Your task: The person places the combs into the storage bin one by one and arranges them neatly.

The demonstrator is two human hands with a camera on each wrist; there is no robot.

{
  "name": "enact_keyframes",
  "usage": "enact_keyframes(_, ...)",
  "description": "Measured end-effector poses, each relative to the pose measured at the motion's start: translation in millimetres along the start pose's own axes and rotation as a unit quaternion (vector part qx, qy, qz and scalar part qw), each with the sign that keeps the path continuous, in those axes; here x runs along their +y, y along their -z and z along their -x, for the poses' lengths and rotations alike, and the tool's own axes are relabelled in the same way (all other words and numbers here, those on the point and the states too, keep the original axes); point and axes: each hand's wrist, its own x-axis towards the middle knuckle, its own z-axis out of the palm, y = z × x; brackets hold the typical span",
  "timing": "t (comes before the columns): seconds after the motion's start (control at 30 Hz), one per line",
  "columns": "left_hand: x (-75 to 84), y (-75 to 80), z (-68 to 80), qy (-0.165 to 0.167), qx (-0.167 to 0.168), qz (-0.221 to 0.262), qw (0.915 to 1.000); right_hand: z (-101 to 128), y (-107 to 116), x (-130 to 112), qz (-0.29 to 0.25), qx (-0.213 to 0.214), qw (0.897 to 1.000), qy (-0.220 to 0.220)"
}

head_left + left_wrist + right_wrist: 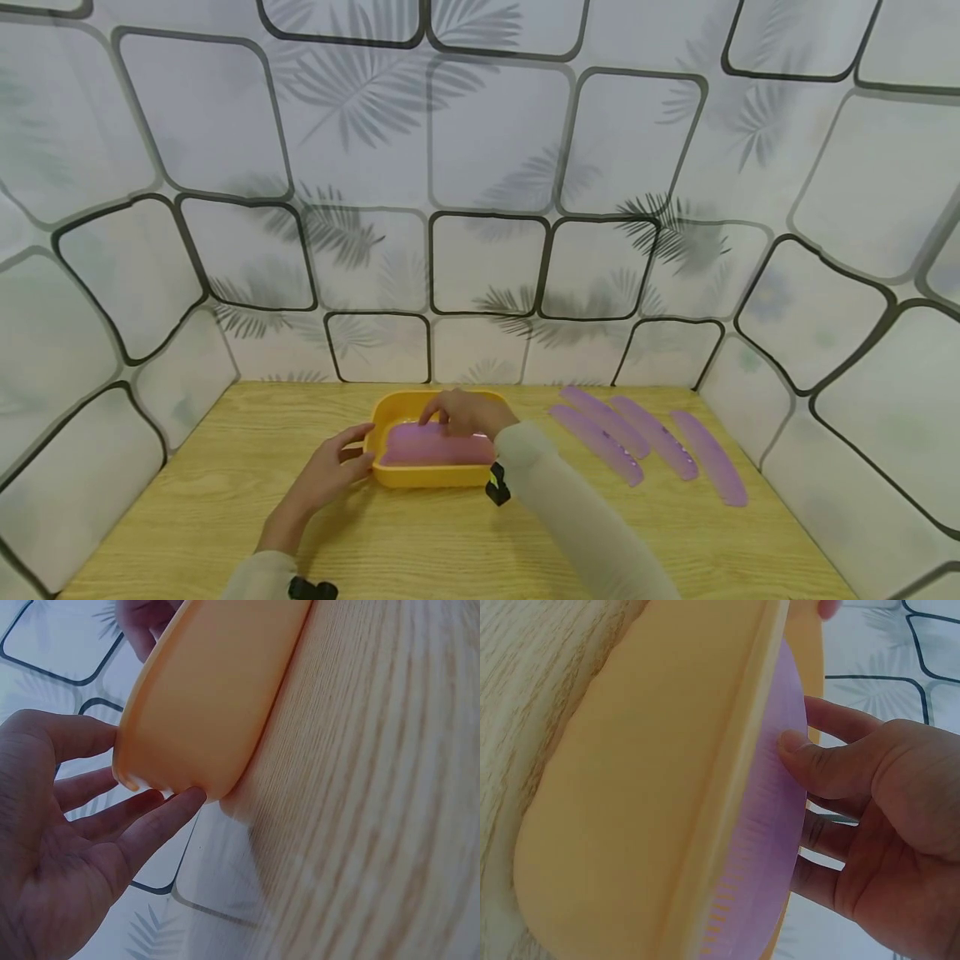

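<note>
Sitting in the middle of the worktop (225,500), a bit toward the far wall, is a yellow tray (420,477). Inside it lies a purple comb (435,446), flat on the bottom.

Left hand (330,471) is at the tray's left end. Fingers (161,817) are straight & spread, tips touching the tray's outer wall, thumb up by the rim. It's an open grip, holding nothing.

Right hand (468,412) reaches over the tray from the right. Thumb (810,754) presses on the comb, other fingers curl behind it, so the grip is pinching the comb. Comb teeth show along the edge in the right wrist view.

4 more purple combs (652,442) lie in a row on the worktop, right of the tray, well apart from both hands. They're slanted, near each other, not stacked.
</note>
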Motion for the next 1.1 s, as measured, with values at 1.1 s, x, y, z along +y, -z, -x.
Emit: enact_keyframes(1.1, -3.4, -0.6, -2.6, 0.002, 0.002, 0.000, 1.0000, -11, -17, 7, 0.027, -0.002, 1.000, 0.015)
